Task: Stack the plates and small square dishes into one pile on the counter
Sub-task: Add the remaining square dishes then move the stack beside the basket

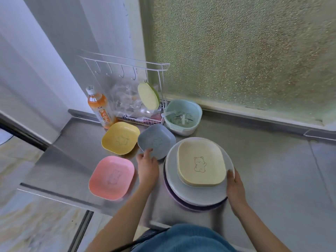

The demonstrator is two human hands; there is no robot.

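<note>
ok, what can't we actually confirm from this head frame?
- Plate count in the round white and purple plate pile: only stacked rims show, and the cream square dish with the bear drawing covers the top.
- Left hand grip on the grey-blue square dish: fingertips are on the near rim, but the hand hides the underside.
- Clear plastic bag contents in the white wire rack: blurred.
- Orange drink bottle label: too small to read.
</note>
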